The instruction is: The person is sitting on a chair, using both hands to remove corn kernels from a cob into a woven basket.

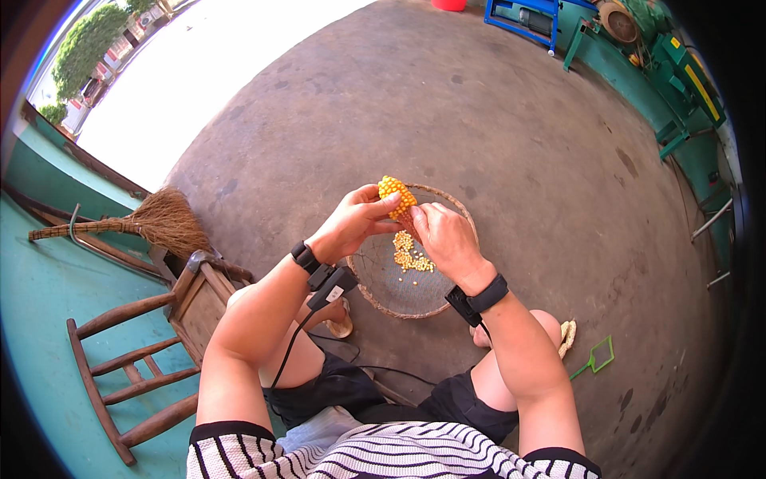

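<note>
An ear of corn (395, 197) with yellow kernels is held above a round shallow basket (383, 307). Its lower part is a bare reddish cob. My left hand (357, 220) grips the kernel-covered upper part, thumb across it. My right hand (446, 239) is closed around the bare lower part, with the thumb near the edge of the kernels. Loose corn kernels (413, 260) lie in the basket below, partly hidden by my right hand. Both wrists carry black straps with small devices.
At the left stand a wooden chair (128, 365) and a straw broom (170, 221). A green plastic swatter (600, 354) lies at the right on the concrete floor (359, 120). Green machinery (676, 78), a blue metal frame (520, 21) and a red container (449, 5) are farther off. A cable crosses between my legs.
</note>
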Demonstrator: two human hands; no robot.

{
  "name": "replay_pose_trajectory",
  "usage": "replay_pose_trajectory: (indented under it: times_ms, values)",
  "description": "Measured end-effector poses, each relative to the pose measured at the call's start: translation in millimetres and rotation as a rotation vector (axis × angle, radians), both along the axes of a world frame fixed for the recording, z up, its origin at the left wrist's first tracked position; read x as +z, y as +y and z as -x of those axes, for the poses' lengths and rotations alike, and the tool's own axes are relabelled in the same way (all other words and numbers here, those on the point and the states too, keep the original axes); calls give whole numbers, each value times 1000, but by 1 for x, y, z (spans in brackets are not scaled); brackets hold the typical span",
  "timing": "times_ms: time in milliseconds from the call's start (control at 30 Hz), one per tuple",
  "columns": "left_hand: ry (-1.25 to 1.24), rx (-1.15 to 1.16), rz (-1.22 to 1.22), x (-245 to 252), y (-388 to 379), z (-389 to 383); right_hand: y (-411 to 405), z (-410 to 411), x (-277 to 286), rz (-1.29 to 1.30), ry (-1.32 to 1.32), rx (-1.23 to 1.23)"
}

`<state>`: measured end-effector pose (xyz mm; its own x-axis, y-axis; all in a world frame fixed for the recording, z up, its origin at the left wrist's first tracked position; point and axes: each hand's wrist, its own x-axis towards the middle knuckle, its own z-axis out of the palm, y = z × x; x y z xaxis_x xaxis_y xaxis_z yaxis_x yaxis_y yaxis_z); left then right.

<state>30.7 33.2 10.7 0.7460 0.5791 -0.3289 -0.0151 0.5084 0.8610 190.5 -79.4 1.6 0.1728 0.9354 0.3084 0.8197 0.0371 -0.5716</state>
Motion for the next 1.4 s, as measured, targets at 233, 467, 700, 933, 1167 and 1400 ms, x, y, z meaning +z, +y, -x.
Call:
replay_pose_trajectory:
  times_ms: [233, 467, 700, 933, 1167, 1400]
  values:
    - [17, 28, -37, 4, -1, -1, 0, -3, -2, 42, 29, -86]
    - [46, -6, -145, 1, 2, 7, 1, -12, -15, 11, 21, -226]
    - [-48, -42, -73, -13, 16, 9, 12, -8, -2, 187, 426, -259]
    - [-86, -126, -67, -23, 24, 12, 6, -1, 13, 231, 504, -209]
    - [-85, -127, -112, -20, 25, 9, 7, 5, 18, 204, 467, -226]
    - [-105, -116, -63, -21, 28, 8, 16, 12, 11, 300, 325, -166]
